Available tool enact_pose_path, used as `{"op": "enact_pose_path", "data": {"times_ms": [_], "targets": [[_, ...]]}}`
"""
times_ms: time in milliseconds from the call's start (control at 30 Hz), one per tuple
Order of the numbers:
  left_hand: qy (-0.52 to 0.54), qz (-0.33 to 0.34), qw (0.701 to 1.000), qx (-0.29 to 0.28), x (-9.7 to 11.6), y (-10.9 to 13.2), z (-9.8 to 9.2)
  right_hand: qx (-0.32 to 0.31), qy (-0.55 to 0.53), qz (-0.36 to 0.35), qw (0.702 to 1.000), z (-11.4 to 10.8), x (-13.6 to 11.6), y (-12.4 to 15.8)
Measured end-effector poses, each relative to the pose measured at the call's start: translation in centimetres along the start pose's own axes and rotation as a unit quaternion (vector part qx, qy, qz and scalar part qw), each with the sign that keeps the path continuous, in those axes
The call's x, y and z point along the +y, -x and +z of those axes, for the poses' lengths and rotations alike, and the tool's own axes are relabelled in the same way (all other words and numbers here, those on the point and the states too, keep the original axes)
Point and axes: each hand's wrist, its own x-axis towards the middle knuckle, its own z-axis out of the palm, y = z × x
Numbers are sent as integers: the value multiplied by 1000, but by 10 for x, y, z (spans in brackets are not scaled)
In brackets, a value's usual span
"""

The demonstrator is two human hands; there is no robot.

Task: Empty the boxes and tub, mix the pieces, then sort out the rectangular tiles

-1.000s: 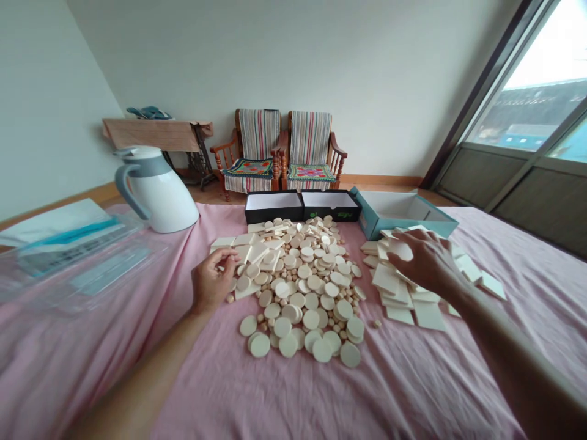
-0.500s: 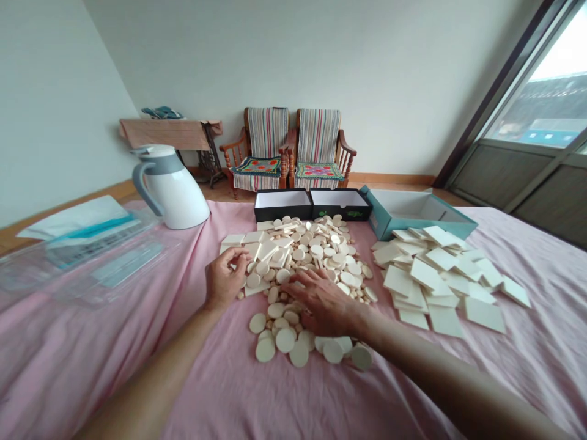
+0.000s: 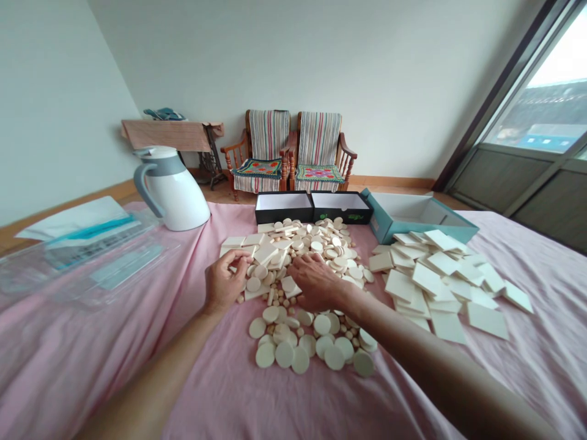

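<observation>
A heap of pale wooden discs (image 3: 316,246), mixed with small beads (image 3: 277,297), spreads over the middle of the pink cloth. My right hand (image 3: 316,282) is open, palm down, its bent fingers reaching into the heap with the tips partly hidden. At the heap's left edge, beside pale square tiles (image 3: 266,253), my left hand (image 3: 224,281) is closed in a pinch. Whatever its fingertips hold is too small to make out. Nearer to me lies a looser group of larger round discs (image 3: 284,353), with beads among them.
Behind the heap stand two black boxes (image 3: 283,216) and a teal box (image 3: 424,231). Square wooden tiles (image 3: 444,298) are piled at the right. A white and grey jug (image 3: 183,198) and clear plastic packaging (image 3: 123,269) occupy the left side of the pink cloth (image 3: 215,391).
My right hand has moved away from me, up into the heap, and its fingers are more bent. More discs and beads show in front of it. My left hand has barely moved.
</observation>
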Motion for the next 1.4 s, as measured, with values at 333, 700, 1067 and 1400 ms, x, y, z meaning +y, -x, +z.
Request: {"op": "enact_pose_path", "data": {"times_ms": [333,700,1067,1400], "targets": [[8,-5,1000,3,-3,-2,0,-2,19,11,1000,-10,-9,7],[-2,-18,1000,5,-1,-3,-2,14,57,188,980,-52,60,38],[-4,-14,1000,6,-10,-5,-2,-124,105,280,946,-13,126,73],[3,-17,1000,1,-10,-4,-2,63,33,345,936,-38,156,128]]}}
